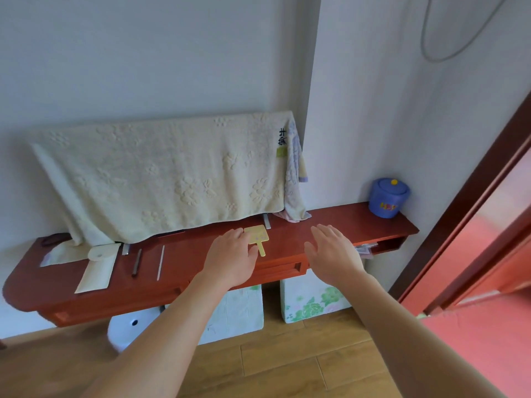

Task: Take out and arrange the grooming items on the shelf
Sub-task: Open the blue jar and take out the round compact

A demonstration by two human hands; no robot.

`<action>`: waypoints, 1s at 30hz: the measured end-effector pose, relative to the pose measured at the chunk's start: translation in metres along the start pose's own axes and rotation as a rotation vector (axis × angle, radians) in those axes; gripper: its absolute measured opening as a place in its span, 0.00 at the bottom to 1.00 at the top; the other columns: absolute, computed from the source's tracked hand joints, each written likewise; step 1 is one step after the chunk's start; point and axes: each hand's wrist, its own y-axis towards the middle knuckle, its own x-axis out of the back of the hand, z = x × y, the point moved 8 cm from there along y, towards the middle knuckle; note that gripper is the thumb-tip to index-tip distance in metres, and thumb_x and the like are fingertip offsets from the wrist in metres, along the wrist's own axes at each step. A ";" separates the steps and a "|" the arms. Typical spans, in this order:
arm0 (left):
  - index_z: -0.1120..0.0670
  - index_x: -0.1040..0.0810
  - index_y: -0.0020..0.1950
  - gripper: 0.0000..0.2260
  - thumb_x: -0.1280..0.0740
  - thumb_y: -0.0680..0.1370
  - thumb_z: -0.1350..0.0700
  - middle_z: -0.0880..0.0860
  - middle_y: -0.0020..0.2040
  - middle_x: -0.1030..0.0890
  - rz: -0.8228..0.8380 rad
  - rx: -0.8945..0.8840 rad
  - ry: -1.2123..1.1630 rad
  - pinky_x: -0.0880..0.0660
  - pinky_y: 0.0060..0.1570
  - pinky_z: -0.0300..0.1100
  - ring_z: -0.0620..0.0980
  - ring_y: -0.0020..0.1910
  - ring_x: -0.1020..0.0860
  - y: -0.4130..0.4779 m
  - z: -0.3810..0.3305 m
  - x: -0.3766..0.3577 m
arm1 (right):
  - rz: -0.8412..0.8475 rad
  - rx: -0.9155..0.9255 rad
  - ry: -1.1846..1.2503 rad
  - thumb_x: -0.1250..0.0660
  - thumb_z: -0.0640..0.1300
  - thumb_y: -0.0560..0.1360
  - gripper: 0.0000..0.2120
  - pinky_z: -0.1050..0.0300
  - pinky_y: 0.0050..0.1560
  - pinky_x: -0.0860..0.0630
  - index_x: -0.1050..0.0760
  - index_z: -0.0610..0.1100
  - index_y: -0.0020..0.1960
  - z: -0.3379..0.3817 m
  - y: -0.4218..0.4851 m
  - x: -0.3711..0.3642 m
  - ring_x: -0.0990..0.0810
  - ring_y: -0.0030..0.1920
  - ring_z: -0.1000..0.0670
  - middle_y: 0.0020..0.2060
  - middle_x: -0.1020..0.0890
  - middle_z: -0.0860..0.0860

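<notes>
Her left hand (230, 254) lies flat, fingers spread, grip holding nothing, its fingertips touching the small yellow paddle-shaped comb (257, 237) on the red shelf (178, 271). The right hand (333, 254) hovers open, empty. Far right of it stands a lidded blue pot (388, 198), contents hidden.

Two bare forearms, no sleeves, left hand (230, 258), right hand (333, 254), unadorned fingers (319, 234)

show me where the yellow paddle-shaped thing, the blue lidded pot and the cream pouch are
yellow paddle-shaped thing (258, 234), head view, on its square top.
blue lidded pot (386, 203), head view, on its side wall.
cream pouch (96, 272), head view, on its flat body.
</notes>
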 end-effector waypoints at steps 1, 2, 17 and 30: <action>0.55 0.30 0.71 0.21 0.46 0.83 0.47 0.54 0.69 0.28 -0.002 -0.013 0.006 0.34 0.67 0.49 0.53 0.68 0.31 0.003 -0.004 -0.001 | 0.002 -0.010 -0.011 0.46 0.50 0.80 0.18 0.52 0.64 0.33 0.28 0.41 0.62 -0.004 -0.001 0.001 0.29 0.63 0.45 0.61 0.24 0.47; 0.55 0.30 0.71 0.20 0.46 0.83 0.47 0.54 0.69 0.28 -0.006 -0.025 0.006 0.34 0.67 0.49 0.53 0.68 0.31 0.006 -0.009 -0.002 | -0.004 -0.016 -0.019 0.46 0.50 0.80 0.18 0.52 0.65 0.34 0.28 0.41 0.63 -0.008 -0.001 0.003 0.30 0.64 0.45 0.62 0.24 0.47; 0.54 0.30 0.69 0.20 0.43 0.81 0.46 0.51 0.65 0.26 -0.085 -0.133 -0.026 0.30 0.65 0.49 0.51 0.65 0.29 0.084 -0.121 -0.027 | -0.059 -0.067 -0.030 0.46 0.52 0.81 0.23 0.52 0.71 0.42 0.34 0.42 0.72 -0.132 0.026 0.046 0.38 0.72 0.47 0.70 0.30 0.48; 0.55 0.28 0.64 0.18 0.47 0.81 0.47 0.51 0.58 0.25 -0.016 -0.257 -0.032 0.29 0.61 0.51 0.54 0.61 0.28 0.198 -0.167 -0.063 | -0.098 -0.196 -0.093 0.44 0.51 0.79 0.18 0.52 0.65 0.35 0.27 0.41 0.62 -0.210 0.099 0.046 0.30 0.64 0.45 0.61 0.24 0.46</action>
